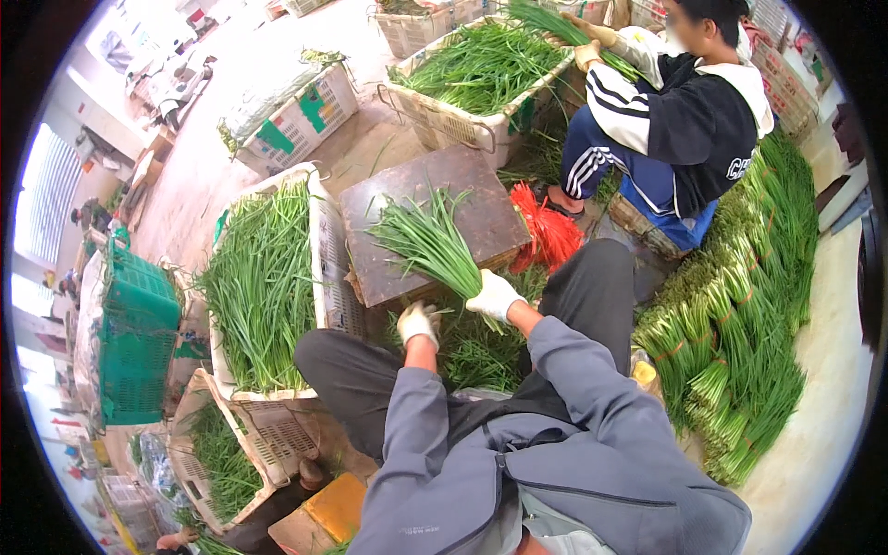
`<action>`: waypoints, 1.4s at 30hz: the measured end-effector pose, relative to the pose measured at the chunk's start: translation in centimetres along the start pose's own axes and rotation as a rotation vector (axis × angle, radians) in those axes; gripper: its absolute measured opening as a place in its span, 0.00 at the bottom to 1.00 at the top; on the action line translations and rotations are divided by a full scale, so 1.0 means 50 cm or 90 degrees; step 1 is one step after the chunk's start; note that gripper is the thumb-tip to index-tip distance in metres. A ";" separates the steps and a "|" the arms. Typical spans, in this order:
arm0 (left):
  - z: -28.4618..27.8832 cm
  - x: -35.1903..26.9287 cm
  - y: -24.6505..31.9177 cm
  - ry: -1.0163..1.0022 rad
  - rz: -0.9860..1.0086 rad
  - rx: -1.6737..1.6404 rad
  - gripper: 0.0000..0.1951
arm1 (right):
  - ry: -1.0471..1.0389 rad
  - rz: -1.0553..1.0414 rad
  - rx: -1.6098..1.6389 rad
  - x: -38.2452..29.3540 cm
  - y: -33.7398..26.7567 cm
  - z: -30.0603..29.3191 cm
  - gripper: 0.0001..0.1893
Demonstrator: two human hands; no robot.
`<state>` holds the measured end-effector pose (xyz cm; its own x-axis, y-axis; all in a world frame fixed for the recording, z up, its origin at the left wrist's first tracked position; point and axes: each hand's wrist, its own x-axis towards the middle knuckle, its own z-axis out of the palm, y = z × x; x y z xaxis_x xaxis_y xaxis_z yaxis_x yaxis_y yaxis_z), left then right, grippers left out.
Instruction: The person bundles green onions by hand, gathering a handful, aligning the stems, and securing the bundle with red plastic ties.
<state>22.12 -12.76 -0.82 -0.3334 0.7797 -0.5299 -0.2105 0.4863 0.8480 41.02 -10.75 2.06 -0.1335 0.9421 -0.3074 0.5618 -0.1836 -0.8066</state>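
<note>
My right hand [494,300], in a white work glove, is closed round the stem end of a bunch of garlic chives [433,243]. The leaves fan out over a dark square board [416,173] in front of me. My left hand [417,325], gloved too, is just past the board's near edge, lower and to the left of the bunch. Its fingers are blurred and partly curled, so whether they hold anything is unclear. Below both hands, loose green leaves [482,354] lie heaped between my knees. Red ties [544,225] hang at the board's right corner.
A white crate [331,257] full of chives stands to my left. Beyond the board, a seated person [694,125] holds chives beside another full crate [444,128]. Tied chive bunches [728,326] are stacked along my right. A green crate [139,333] is farther left.
</note>
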 end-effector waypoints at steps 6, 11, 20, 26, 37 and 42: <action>0.028 -0.134 0.057 -0.206 -0.212 0.258 0.49 | 0.035 0.002 0.003 -0.016 0.002 -0.025 0.33; -0.011 -0.093 0.105 -0.148 0.028 0.449 0.56 | -0.057 -0.072 -0.003 -0.089 -0.062 -0.005 0.33; 0.002 -0.045 0.067 -0.273 -0.156 -0.425 0.11 | -0.176 -0.132 -0.045 -0.139 -0.117 0.014 0.40; -0.019 -0.023 0.070 -0.263 -0.162 -0.472 0.08 | 0.002 -0.302 -0.096 -0.178 -0.123 -0.049 0.36; -0.034 -0.019 0.103 -0.205 -0.084 -0.467 0.04 | -0.217 -0.442 0.095 -0.221 -0.158 -0.074 0.08; -0.050 -0.013 0.143 -0.244 -0.088 -0.602 0.05 | -0.477 -0.120 0.279 -0.278 -0.160 -0.194 0.11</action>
<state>18.53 -10.75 5.59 0.0294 0.8943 -0.4466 -0.9176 0.2013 0.3427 46.31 -19.68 17.67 -0.7776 0.5650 -0.2758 0.1341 -0.2796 -0.9507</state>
